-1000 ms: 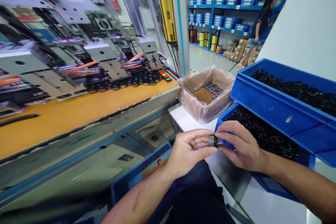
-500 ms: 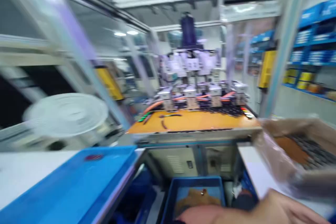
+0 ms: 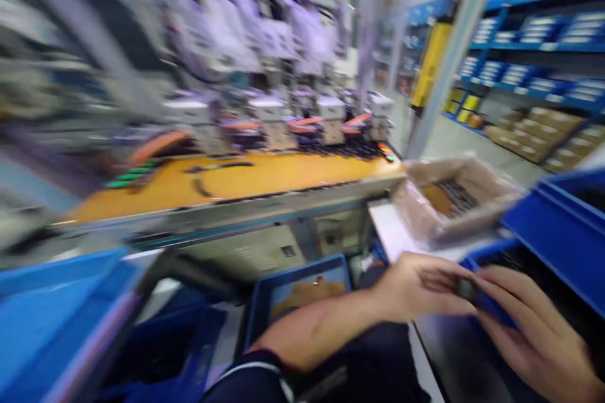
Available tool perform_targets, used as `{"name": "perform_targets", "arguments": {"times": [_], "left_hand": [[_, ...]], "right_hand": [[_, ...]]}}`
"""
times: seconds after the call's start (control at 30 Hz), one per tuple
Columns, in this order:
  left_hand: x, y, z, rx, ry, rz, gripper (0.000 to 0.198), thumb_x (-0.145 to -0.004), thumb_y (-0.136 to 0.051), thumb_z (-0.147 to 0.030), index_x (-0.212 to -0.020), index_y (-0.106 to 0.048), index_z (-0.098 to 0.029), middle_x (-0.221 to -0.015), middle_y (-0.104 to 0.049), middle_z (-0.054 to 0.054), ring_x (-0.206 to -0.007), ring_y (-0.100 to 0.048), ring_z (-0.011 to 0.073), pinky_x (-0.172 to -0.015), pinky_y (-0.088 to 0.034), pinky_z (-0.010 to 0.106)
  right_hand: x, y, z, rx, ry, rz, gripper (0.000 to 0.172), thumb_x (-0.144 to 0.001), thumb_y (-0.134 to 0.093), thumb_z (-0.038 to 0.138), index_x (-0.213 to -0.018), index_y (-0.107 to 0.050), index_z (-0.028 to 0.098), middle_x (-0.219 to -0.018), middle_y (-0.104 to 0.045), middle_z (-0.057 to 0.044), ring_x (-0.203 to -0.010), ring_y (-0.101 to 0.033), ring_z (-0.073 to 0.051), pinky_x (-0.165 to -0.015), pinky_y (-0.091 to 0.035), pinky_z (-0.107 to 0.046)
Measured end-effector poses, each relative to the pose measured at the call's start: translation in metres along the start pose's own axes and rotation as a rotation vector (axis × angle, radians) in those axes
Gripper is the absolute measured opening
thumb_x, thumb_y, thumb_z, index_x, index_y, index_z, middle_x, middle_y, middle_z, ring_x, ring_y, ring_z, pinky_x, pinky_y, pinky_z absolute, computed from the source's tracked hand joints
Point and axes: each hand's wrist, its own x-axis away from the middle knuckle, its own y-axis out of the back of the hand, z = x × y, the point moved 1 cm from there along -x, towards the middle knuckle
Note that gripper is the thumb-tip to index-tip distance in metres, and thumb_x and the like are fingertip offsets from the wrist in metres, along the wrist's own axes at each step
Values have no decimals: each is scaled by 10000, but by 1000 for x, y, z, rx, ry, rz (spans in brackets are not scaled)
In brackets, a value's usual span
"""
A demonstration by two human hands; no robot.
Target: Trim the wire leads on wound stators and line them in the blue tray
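Evidently in a two-handed handling step, the left hand (image 3: pixel 418 289) pinches a small dark part (image 3: pixel 466 289) at lower right; the right hand (image 3: pixel 536 324) curves its fingers toward it, grip too blurred to tell. Any next move calls for steadiness.

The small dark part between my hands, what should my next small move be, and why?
Probably steady the small dark part with your right hand: its fingertips are right beside it, while your left hand seems to hold it between thumb and fingers. Blur hides whether the right fingertips touch it, so close them gently.
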Motion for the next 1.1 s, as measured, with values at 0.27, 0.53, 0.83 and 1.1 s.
{"name": "perform_targets", "arguments": {"times": [0.27, 0.53, 0.83, 1.1], "left_hand": [[-14, 3, -1, 126, -28, 3, 365, -637, -891, -121, -984, -788, -167, -910, -794, 77, -828, -754, 172, -785, -604, 241], [-12, 4, 2, 97, -4, -7, 378, -629, -905, -161, -987, -782, -164, -891, -794, 73, -828, -757, 205, -805, -616, 299], [-6, 2, -1, 93, -23, 5, 361, -645, -893, -133, -986, -783, -172, -903, -796, 72, -832, -757, 181, -796, -608, 252], [-5, 0, -3, 125, -42, 4, 350, -640, -892, -108, -968, -784, -168, -864, -796, 57, -797, -756, 144, -779, -601, 203]], "right_hand": [[-8, 9, 5, 149, 43, 59, 313, -890, -637, 96, -1202, -624, 94, -985, -664, -152, -963, -659, -245, -823, -605, -410], [-7, 13, 7, 158, 102, 61, 327, -915, -627, 144, -1235, -594, 82, -962, -660, -157, -942, -651, -244, -794, -611, -424], [-6, 12, 10, 142, 72, 50, 313, -917, -645, 175, -1215, -596, 93, -1007, -649, -165, -970, -643, -243, -797, -606, -412], [-8, 14, 13, 134, 92, 57, 300, -915, -636, 143, -1207, -601, 86, -998, -644, -162, -954, -650, -232, -788, -605, -387]]}}
